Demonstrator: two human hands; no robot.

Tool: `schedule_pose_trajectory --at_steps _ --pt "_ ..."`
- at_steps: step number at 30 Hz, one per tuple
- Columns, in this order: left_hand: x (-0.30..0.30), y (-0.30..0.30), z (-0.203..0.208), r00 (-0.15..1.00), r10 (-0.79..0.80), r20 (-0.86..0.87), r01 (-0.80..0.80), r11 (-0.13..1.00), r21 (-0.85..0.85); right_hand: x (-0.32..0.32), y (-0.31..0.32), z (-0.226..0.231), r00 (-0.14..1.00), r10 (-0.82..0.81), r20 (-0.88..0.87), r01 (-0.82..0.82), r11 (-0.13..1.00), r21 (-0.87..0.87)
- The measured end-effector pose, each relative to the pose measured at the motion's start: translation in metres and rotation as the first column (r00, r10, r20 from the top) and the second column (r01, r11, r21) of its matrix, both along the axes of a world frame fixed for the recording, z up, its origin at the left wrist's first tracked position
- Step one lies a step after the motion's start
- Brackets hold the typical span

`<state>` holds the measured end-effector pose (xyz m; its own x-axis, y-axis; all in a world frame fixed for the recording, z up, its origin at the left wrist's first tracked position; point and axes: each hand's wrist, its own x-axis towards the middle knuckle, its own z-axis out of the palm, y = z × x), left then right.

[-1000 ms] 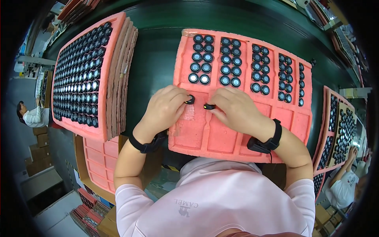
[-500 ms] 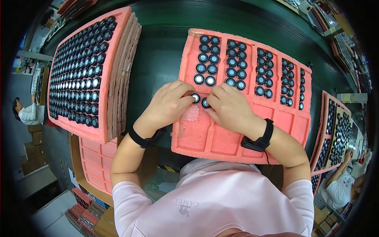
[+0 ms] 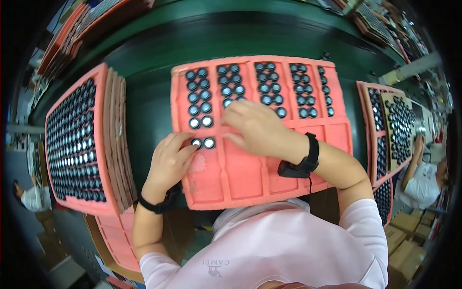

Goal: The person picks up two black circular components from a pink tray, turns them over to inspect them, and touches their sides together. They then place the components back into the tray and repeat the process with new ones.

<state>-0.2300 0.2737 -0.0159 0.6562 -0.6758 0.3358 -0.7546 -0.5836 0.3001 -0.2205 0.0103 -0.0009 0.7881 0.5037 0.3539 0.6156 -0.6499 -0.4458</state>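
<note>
A pink foam tray [image 3: 250,178] lies in front of me on the dark green table, its far pockets filled with small round black-rimmed discs [image 3: 199,98]. My left hand [image 3: 168,161] rests on the tray's near left part, fingertips touching a pair of discs [image 3: 203,142] just below the filled rows. My right hand [image 3: 257,127] lies palm down over the tray's middle, fingers spread toward the discs and covering some. Both wrists wear black bands.
To my left a stack of pink trays [image 3: 77,144] is packed with the same discs. More filled trays [image 3: 385,120] stand at the right, beside another person in white [image 3: 423,178]. Empty pink trays [image 3: 115,236] lie below the table edge.
Both hands have left the pair of discs set down in the left column. My right hand has moved right and farther up the tray; the left stays beside the new pair.
</note>
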Motion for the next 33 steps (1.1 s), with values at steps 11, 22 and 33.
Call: schedule_pose_trajectory --at_steps 11,22,33 --pt "-0.047 -0.016 0.041 0.951 0.039 -0.307 -0.098 0.979 -0.18 0.109 -0.218 0.004 0.814 -0.539 -0.216 0.523 0.842 -0.132" --pt "-0.06 -0.062 0.056 0.915 -0.032 -0.402 -0.076 0.966 -0.249 0.161 -0.325 -0.049 0.9 -0.411 -0.146 0.379 0.902 -0.207" --pt "-0.054 -0.095 0.066 0.9 -0.112 -0.422 -0.005 0.964 -0.268 0.168 -0.26 -0.013 0.707 -0.629 -0.322 0.476 0.76 -0.442"
